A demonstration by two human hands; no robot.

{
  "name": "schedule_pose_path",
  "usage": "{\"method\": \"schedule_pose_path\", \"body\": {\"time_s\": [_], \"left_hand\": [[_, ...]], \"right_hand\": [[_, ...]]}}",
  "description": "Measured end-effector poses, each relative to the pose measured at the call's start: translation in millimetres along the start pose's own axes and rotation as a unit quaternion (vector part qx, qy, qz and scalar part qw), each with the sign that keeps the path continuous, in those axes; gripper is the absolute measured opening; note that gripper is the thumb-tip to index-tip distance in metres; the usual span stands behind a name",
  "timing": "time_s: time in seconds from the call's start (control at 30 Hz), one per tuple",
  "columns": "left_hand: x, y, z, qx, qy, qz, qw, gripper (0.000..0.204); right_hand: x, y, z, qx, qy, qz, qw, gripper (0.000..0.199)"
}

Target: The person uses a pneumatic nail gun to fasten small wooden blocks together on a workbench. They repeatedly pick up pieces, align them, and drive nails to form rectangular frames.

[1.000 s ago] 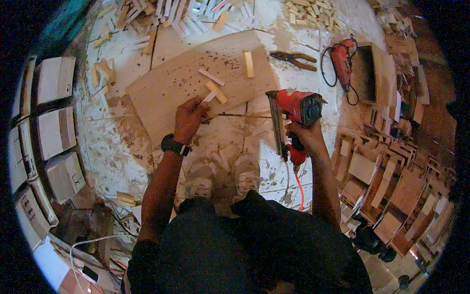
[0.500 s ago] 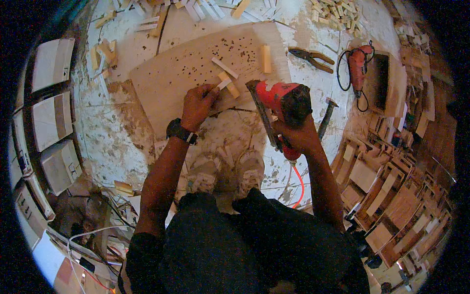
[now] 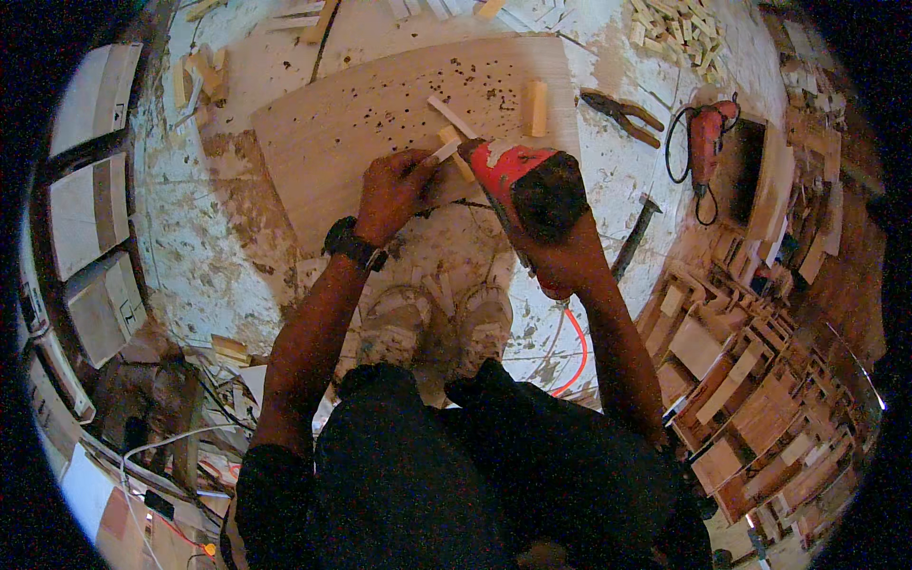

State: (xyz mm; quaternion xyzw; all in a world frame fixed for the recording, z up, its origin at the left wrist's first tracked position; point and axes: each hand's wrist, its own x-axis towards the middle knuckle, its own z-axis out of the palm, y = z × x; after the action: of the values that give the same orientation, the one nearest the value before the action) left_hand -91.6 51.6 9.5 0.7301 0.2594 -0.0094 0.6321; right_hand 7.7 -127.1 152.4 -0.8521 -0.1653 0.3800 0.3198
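Note:
My right hand [image 3: 567,256] is closed around the handle of a red and black air nailer [image 3: 518,176] with an orange hose [image 3: 581,351]. The nailer's nose meets or nearly meets a small wooden block [image 3: 461,163]. Between the fingertips of my left hand [image 3: 394,193] is a pale wood strip [image 3: 441,153], its far end by the block and the nose. Another pale strip [image 3: 450,116] lies just beyond. Under these is a wooden board [image 3: 323,142] dotted with dark holes or specks. A second block [image 3: 539,108] stands or lies on its right side.
Right of the board lie pliers [image 3: 622,116], a hammer [image 3: 636,237] and a red corded power tool [image 3: 705,147] beside a wooden box [image 3: 765,180]. Small wood blocks [image 3: 679,38] are heaped at the far right. Wooden pieces [image 3: 750,380] are stacked at the right, pale panels [image 3: 90,214] at the left.
The nailer has come left and tilted, bringing its nose to the block and strip. My left hand still pinches the strip, now slightly higher in view. The view has shifted a little.

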Motion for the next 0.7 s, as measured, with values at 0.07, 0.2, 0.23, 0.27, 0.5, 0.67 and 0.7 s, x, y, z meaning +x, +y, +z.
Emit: {"method": "schedule_pose_path", "body": {"time_s": [0.07,0.2,0.23,0.27,0.5,0.67,0.7], "left_hand": [[1,-2,0,-0.037,0.005,0.006,0.999,0.027],[2,-6,-1,0.077,0.029,0.118,0.99,0.025],[2,-6,-1,0.052,0.027,0.1,0.993,0.025],[2,-7,-1,0.047,0.027,0.093,0.994,0.025],[3,-5,0,0.047,0.014,0.041,0.998,0.026],[0,1,1,-0.046,-0.002,-0.047,0.998,0.026],[-1,2,1,-0.038,-0.002,-0.037,0.999,0.026]], "right_hand": [[2,-1,1,-0.016,-0.022,-0.002,1.0,0.038],[5,-1,4,-0.054,-0.016,0.026,0.998,0.037],[5,-1,5,-0.064,-0.01,0.035,0.997,0.037],[5,-1,6,-0.08,-0.007,0.064,0.995,0.037],[4,-12,4,-0.021,-0.029,-0.001,0.999,0.039],[6,-15,8,-0.024,-0.029,-0.008,0.999,0.041],[6,-15,9,-0.034,-0.016,-0.023,0.999,0.039]]}}
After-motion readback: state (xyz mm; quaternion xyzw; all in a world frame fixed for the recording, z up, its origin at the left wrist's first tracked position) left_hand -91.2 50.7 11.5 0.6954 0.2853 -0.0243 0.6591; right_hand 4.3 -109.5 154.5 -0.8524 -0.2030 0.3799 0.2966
